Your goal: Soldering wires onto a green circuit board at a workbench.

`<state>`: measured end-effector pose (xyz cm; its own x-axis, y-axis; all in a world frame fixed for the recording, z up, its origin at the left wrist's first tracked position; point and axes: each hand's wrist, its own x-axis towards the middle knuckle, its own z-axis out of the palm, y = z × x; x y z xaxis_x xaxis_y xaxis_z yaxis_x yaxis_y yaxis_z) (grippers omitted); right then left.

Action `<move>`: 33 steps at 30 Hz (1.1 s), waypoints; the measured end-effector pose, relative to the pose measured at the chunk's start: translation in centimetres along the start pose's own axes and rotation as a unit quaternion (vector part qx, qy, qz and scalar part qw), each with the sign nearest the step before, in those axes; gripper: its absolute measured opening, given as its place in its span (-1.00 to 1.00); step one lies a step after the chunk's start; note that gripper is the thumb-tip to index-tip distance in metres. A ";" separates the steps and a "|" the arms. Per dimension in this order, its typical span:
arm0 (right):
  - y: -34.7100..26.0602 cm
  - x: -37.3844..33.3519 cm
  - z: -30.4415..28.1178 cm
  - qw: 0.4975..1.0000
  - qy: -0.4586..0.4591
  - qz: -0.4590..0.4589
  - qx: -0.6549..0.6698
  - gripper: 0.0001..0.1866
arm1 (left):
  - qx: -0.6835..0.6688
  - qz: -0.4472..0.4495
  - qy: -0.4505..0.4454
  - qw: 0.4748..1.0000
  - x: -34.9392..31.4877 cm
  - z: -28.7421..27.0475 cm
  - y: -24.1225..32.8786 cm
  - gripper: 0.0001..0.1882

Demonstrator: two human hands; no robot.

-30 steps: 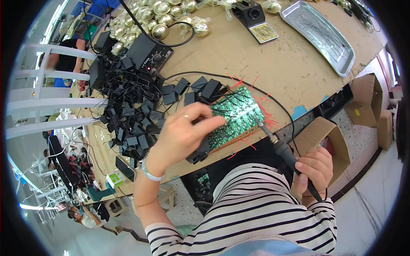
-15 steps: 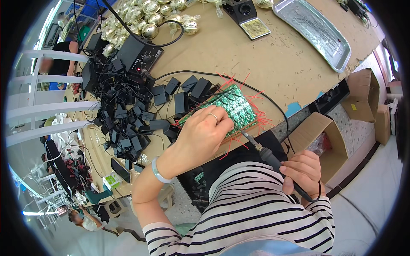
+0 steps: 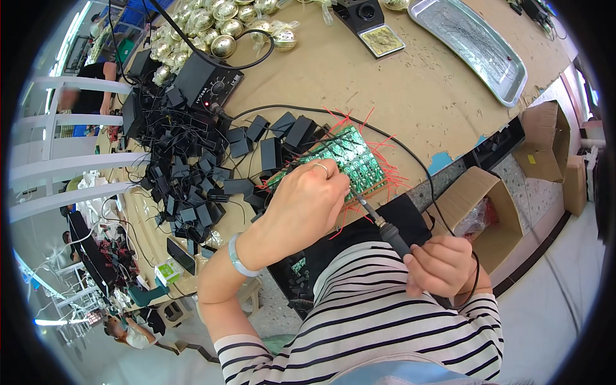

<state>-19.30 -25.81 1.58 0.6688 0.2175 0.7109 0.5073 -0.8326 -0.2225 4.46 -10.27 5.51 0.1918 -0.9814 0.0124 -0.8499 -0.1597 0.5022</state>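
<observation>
A panel of green circuit boards (image 3: pixel 362 160) lies at the table's near edge, with thin red wires (image 3: pixel 384 142) sticking out around its sides. Over its left part, my left hand (image 3: pixel 309 194) is closed in a pinch; the fingertips point down at the boards, and what they hold is hidden. My right hand (image 3: pixel 439 266) is wrapped round the black handle of a soldering iron (image 3: pixel 393 236). The iron slants up to the left, its metal tip at the boards' near edge, close beside my left fingertips. Whether the tip touches cannot be made out.
Black boxes with wires (image 3: pixel 192 173) pile up on the left beside a soldering station (image 3: pixel 208 80). Behind are gold round ornaments (image 3: pixel 223 46), an iron stand with sponge (image 3: pixel 382 40) and a metal tray (image 3: pixel 475 48). An open carton (image 3: pixel 484 212) stands at right; the iron's cord (image 3: pixel 410 154) arcs across.
My right hand has moved left and slightly up, bringing the iron's tip closer to my left fingers. My left hand has shifted slightly and stays over the boards.
</observation>
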 end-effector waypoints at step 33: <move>-2.0 -1.1 -2.0 0.976 0.082 0.195 -0.044 -0.79 | 0.065 0.012 0.013 0.998 -0.8 0.4 0.3 -0.93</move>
<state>-22.17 -25.44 2.57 0.7019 -0.2038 0.6825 0.1772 -0.8781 -0.4444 3.89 -9.60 5.30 0.1820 -0.9822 0.0464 -0.9107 -0.1506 0.3846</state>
